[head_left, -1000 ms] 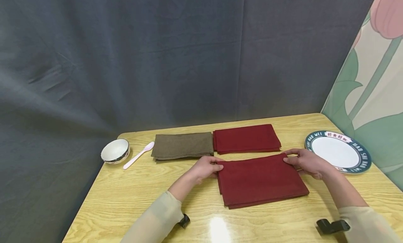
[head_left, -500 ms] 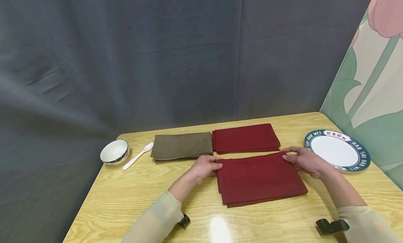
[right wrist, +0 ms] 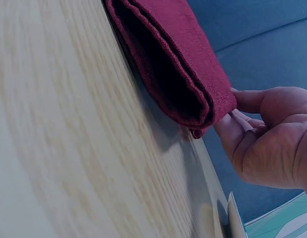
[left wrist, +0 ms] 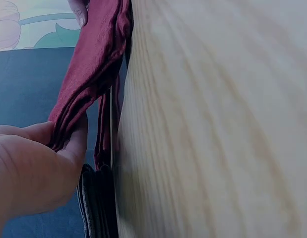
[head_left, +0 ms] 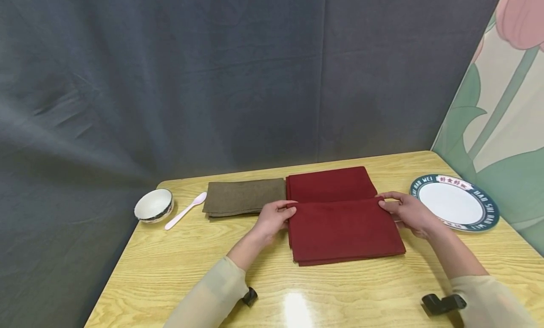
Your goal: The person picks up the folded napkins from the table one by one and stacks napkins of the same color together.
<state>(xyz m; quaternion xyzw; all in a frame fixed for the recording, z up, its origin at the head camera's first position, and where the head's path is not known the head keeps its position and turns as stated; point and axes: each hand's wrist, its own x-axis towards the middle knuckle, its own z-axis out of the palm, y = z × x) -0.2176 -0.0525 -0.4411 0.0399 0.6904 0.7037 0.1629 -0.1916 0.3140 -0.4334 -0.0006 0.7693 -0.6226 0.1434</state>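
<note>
A folded dark red cloth [head_left: 344, 231] is held by its two far corners, one in each hand. My left hand [head_left: 272, 220] pinches the far left corner, thumb on top and fingers beneath; the left wrist view shows the layered cloth edge [left wrist: 89, 79] between them. At the far right corner my right hand [head_left: 410, 214] pinches in the same way, and in the right wrist view that end of the cloth [right wrist: 203, 64] is raised off the wood. Its far edge overlaps the near edge of a second folded red cloth [head_left: 331, 184] behind it.
A folded brown cloth [head_left: 244, 196] lies left of the second red one. Farther left are a pink spoon [head_left: 185, 211] and a white bowl [head_left: 154, 205] near the edge of the wooden table [head_left: 170, 276]. A blue-rimmed plate [head_left: 488, 217] is just beyond my right hand.
Both hands have carried the near red cloth away from me, and slightly left. The strip of table between the two red cloths is now covered.
</note>
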